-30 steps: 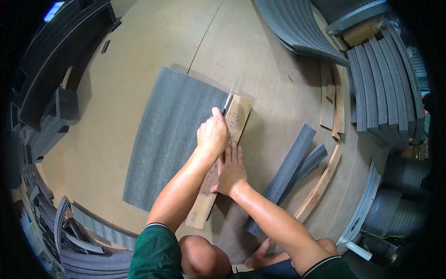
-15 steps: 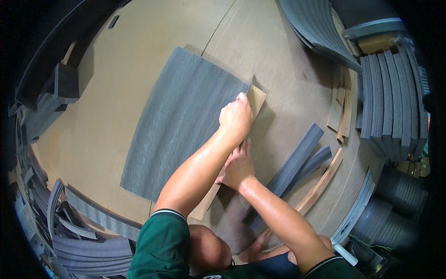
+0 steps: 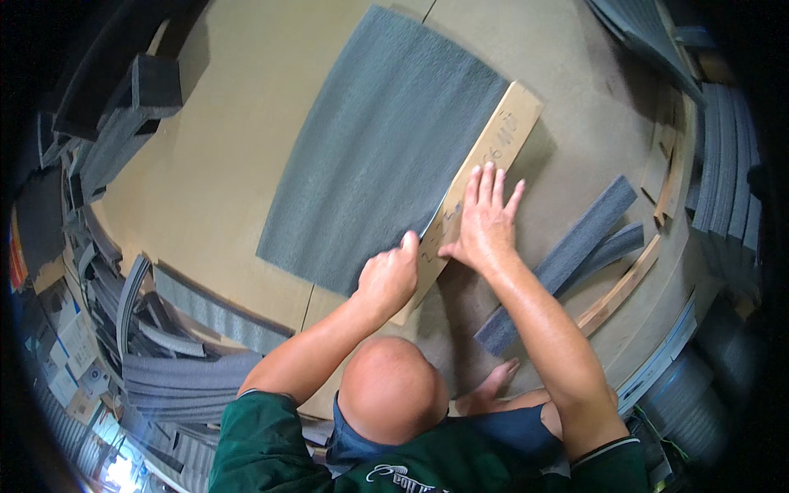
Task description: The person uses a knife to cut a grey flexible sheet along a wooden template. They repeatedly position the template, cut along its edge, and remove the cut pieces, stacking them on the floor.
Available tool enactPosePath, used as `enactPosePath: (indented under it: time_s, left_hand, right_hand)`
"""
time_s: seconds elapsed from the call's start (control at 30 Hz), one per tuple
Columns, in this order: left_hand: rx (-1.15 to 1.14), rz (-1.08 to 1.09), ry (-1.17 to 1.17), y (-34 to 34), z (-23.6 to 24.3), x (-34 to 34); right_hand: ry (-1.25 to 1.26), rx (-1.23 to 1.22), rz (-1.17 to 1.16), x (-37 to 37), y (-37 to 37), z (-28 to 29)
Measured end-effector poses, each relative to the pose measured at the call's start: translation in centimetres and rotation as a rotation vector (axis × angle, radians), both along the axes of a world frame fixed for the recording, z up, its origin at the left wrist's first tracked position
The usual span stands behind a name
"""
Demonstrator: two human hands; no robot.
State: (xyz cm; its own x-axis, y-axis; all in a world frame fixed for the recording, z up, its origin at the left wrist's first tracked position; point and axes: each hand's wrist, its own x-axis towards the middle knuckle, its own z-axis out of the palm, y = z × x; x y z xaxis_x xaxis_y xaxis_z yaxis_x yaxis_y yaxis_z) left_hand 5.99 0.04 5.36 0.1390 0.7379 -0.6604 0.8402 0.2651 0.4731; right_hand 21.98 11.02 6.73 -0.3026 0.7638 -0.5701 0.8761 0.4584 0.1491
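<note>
A grey foam sheet (image 3: pixel 378 156) lies on the board, with a wooden strip (image 3: pixel 516 119) bearing handwriting along its right edge. My left hand (image 3: pixel 388 275) is closed in a fist near the sheet's lower right corner. From it a thin knife blade (image 3: pixel 432 218) reaches along the line where foam and wood meet; the handle is hidden in my fingers. On the wooden strip my right hand (image 3: pixel 488 220) lies flat, fingers spread and thumb out toward the blade.
Two narrow foam strips (image 3: pixel 567 259) and a wooden stick (image 3: pixel 620 287) lie to the right. Foam slabs (image 3: pixel 727 168) are stacked at the far right, more foam pieces (image 3: pixel 185 386) at the lower left. A dark foam block (image 3: pixel 156 86) sits at the upper left.
My left hand has come down along the sheet's right edge toward me, with the blade now visible. My right hand has moved up the wooden strip and spread out. The view has shifted.
</note>
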Motion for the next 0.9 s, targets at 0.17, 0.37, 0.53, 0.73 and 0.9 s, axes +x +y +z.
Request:
enactPosePath:
  time_s: [0.17,0.37,0.53,0.73,0.9]
  left_hand:
    - [-0.205,0.029,0.013,-10.7,1.7,-3.4]
    - [-0.348,0.078,-0.021,-20.0,3.2,-6.0]
    - [-0.365,0.12,-0.027,-23.6,3.7,-6.9]
    - [-0.338,0.102,0.005,-26.2,3.1,-7.3]
    - [-0.272,0.072,0.086,-32.1,1.5,-8.9]
  right_hand:
    - [-0.001,-0.01,-0.037,-0.5,0.0,0.3]
    - [0.011,-0.087,-0.107,-0.8,-0.2,0.2]
    - [0.041,-0.063,-0.141,-0.8,-0.3,0.2]
    - [0.065,-0.027,-0.11,-0.6,-0.8,0.3]
    - [0.119,-0.036,-0.107,0.9,-1.4,-1.4]
